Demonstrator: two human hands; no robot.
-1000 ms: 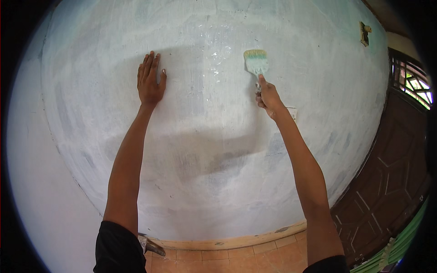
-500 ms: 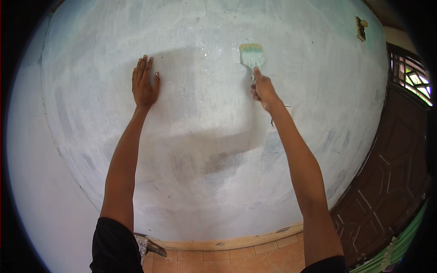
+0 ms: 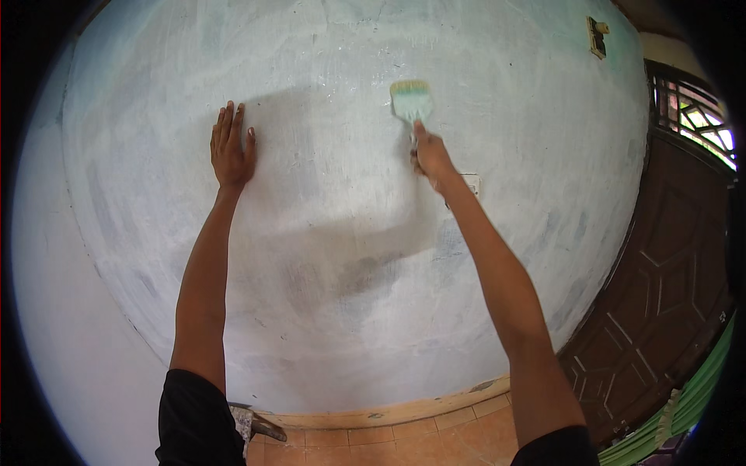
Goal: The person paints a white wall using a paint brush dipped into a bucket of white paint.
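Observation:
My right hand (image 3: pixel 432 159) is closed around the handle of a wide flat paintbrush (image 3: pixel 412 101), pale green and paint-smeared, with yellowish bristles pointing up. The brush lies against, or very close to, a patchy whitish-blue wall (image 3: pixel 342 171). Wet streaks glisten on the wall just left of the bristles. Farther left, my left hand (image 3: pixel 231 151) rests on the wall with its fingers stretched upward and thumb apart, holding nothing. Shadows of both arms fall across the wall's middle.
A small fixture (image 3: pixel 597 37) sticks out at the upper right. Partly behind my right forearm is a white wall socket (image 3: pixel 471 184). A dark brown panelled door (image 3: pixel 660 272) stands right, green cloth (image 3: pixel 676 419) below it. Orange tiles (image 3: pixel 373 446) meet the wall; a paint-spattered object (image 3: pixel 245 421) lies by my left sleeve.
The view has shifted slightly, so the wall and door sit farther left in it. More of the wall socket shows past my right forearm. Both hands keep nearly the same pose.

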